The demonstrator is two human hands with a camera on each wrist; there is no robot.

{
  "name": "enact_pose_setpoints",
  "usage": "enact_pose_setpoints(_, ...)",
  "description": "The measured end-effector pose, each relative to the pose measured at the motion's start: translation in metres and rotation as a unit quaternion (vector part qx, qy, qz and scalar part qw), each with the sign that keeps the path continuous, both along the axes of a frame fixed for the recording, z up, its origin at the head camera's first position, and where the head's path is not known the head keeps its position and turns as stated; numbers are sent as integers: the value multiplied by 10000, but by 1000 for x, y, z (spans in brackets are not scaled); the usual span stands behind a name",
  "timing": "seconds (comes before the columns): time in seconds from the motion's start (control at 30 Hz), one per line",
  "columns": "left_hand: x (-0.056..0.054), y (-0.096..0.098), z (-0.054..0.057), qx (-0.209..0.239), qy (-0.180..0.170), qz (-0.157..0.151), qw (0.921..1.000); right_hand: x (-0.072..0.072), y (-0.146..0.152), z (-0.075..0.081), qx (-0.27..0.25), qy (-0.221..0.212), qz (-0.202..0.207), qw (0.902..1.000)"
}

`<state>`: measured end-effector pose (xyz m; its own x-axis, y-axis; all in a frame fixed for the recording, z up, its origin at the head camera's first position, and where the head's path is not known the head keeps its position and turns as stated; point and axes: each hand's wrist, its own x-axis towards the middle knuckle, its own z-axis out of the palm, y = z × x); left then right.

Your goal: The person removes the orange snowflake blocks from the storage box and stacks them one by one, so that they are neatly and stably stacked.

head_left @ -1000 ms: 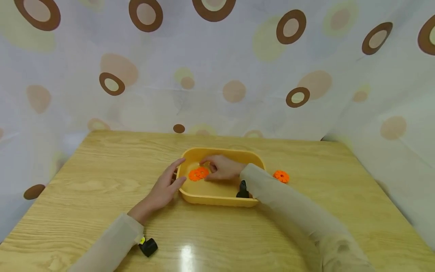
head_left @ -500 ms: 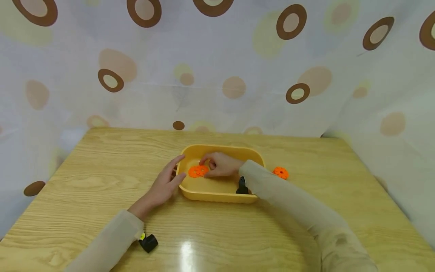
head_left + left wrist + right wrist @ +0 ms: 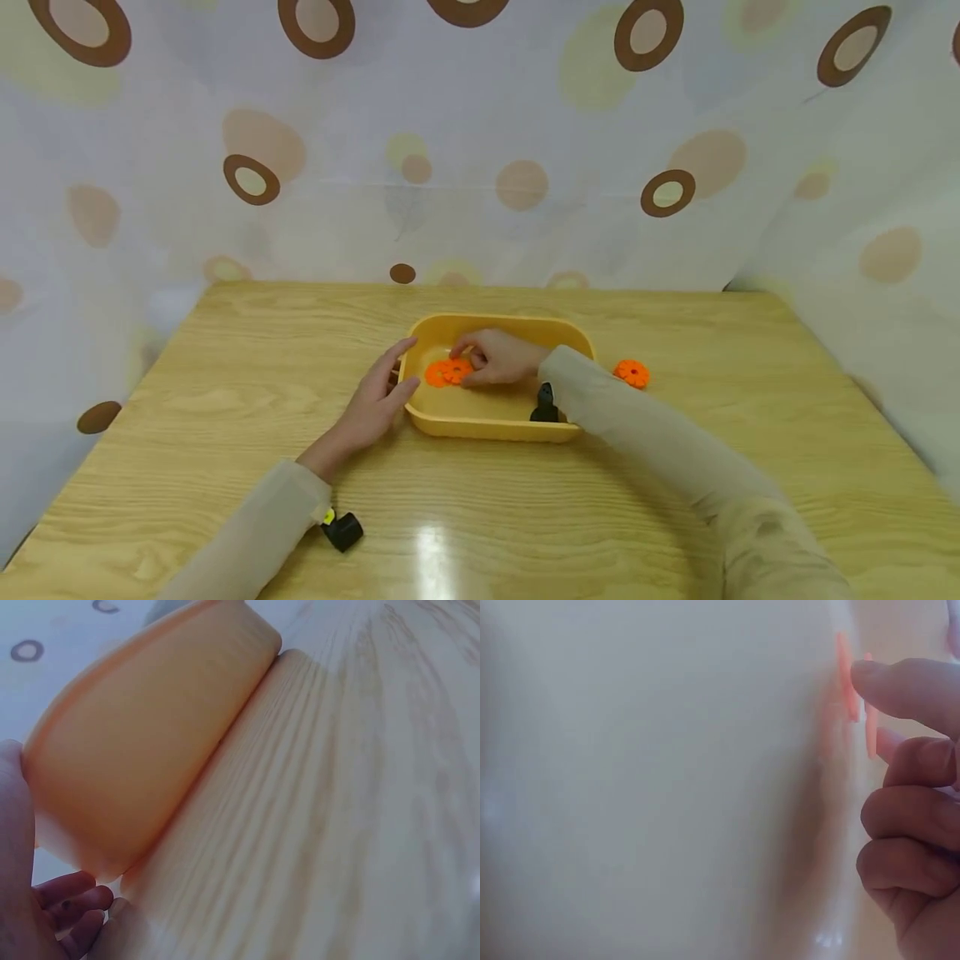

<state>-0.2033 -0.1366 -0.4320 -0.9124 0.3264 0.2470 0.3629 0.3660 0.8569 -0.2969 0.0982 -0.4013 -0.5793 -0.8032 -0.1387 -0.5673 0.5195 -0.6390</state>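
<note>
A yellow-orange plastic tray [image 3: 491, 429] stands on the wooden table. At its left end is my left hand [image 3: 372, 406], thumb and index finger at the rim and the other fingers curled at the outside wall [image 3: 127, 742]. Inside the tray, two thin orange flower-shaped discs overlap: one on the left [image 3: 434, 374] and one on the right [image 3: 456, 371]. Reaching in from the right, my right hand [image 3: 504, 357] pinches the right disc by its edge between thumb and index finger. The right wrist view shows both discs edge-on by the thumb [image 3: 907, 686], the remaining fingers curled.
Another orange flower-shaped piece [image 3: 632, 373] lies on the table [image 3: 480, 500] right of the tray, beside my right sleeve [image 3: 652, 425]. Black wrist cameras are worn at the left wrist [image 3: 345, 532] and right wrist [image 3: 545, 403]. A patterned cloth [image 3: 465, 233] hangs behind the table.
The head view has shifted slightly, moving the whole scene a little right and up. Both hands keep nearly the same positions at the tray and discs.
</note>
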Motion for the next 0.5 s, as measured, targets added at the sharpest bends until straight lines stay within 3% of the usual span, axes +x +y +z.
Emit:
enact_pose_setpoints(0.27,3,-4,-2,62,-22,185,9998,0,-4,4,-135,42,301,9994)
enact_pose_setpoints(0.5,-1,-3,-2,48,10,18,10000,3,0,9,-188,156,219,9995)
